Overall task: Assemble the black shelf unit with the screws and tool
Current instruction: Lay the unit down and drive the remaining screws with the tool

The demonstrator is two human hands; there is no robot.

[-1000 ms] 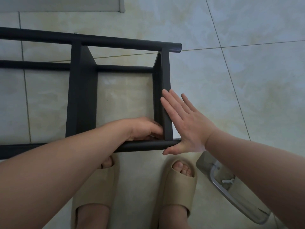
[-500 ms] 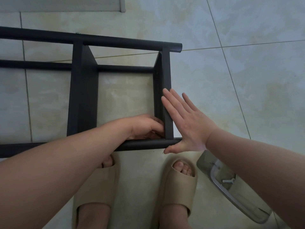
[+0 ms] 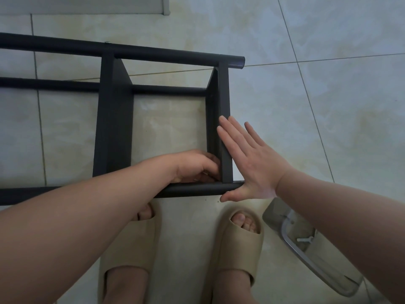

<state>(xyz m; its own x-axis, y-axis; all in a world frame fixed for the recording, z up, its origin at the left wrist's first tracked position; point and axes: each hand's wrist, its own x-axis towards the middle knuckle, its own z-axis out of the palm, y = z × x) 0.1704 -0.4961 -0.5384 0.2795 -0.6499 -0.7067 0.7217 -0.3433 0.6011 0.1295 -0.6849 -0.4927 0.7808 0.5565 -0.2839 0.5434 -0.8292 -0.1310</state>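
The black shelf unit (image 3: 114, 119) lies on its side on the tiled floor, two round tubes joined by flat shelf panels. My right hand (image 3: 247, 163) is flat, fingers together, pressed against the outer face of the end panel (image 3: 223, 95), its thumb under the near tube (image 3: 192, 189). My left hand (image 3: 195, 166) is curled inside the frame at the corner where that panel meets the near tube; its fingertips pinch something small that I cannot make out. No tool is visible in either hand.
A clear plastic tray (image 3: 306, 249) holding a small white screw (image 3: 303, 239) lies on the floor at the lower right, partly under my right forearm. My feet in beige slippers (image 3: 238, 244) stand just below the near tube. A pale mat edge (image 3: 87, 5) lies at the top.
My left hand's fingers have shifted slightly at the inner corner, moving a little up and toward the end panel. My right hand stays pressed on the panel.
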